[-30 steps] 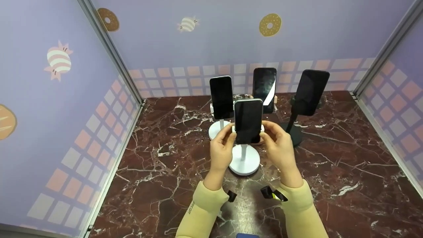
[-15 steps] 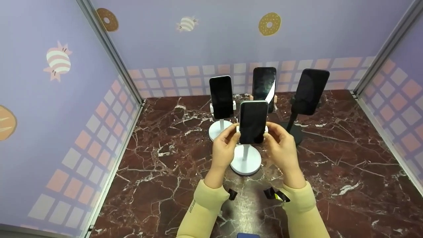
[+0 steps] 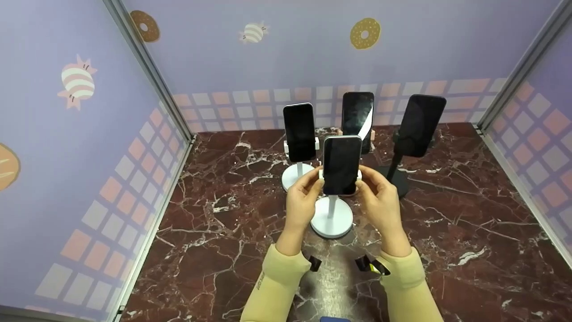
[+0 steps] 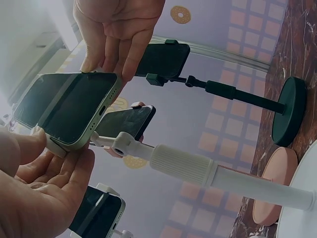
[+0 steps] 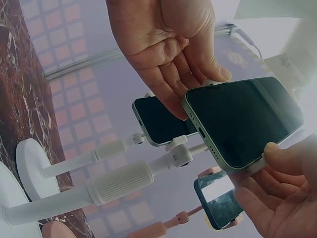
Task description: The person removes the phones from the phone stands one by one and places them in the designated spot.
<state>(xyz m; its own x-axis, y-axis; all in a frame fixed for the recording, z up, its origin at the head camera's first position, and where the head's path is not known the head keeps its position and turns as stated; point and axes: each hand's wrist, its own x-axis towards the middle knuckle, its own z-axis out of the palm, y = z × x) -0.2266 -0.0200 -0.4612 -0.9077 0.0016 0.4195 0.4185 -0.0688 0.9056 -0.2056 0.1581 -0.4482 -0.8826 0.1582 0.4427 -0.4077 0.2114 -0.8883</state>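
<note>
A dark-screened phone [image 3: 342, 165] with a pale green edge sits in the clamp of a white stand [image 3: 331, 218] at the middle of the marble table [image 3: 214, 250]. My left hand [image 3: 314, 181] pinches the clamp at the phone's left edge, and my right hand [image 3: 365, 178] pinches it at the right edge. In the left wrist view my left hand [image 4: 42, 163] has its thumb on the white clamp arm beside the phone [image 4: 69, 106], with the right hand [image 4: 116, 34] opposite. In the right wrist view my right hand [image 5: 277, 173] grips the clamp at the phone [image 5: 242, 121], and the left hand [image 5: 168, 49] touches the far edge.
Three other phones stand behind: one on a white stand [image 3: 299, 132], one on a pink stand [image 3: 357, 114], one on a black stand [image 3: 420, 125]. Purple booth walls [image 3: 89, 147] close the table on the left, back and right. A dark blue object [image 3: 335, 319] lies at the near edge.
The phone and clamp have shifted slightly to the right between my hands since a second ago. Both hands have kept their hold and followed it.
</note>
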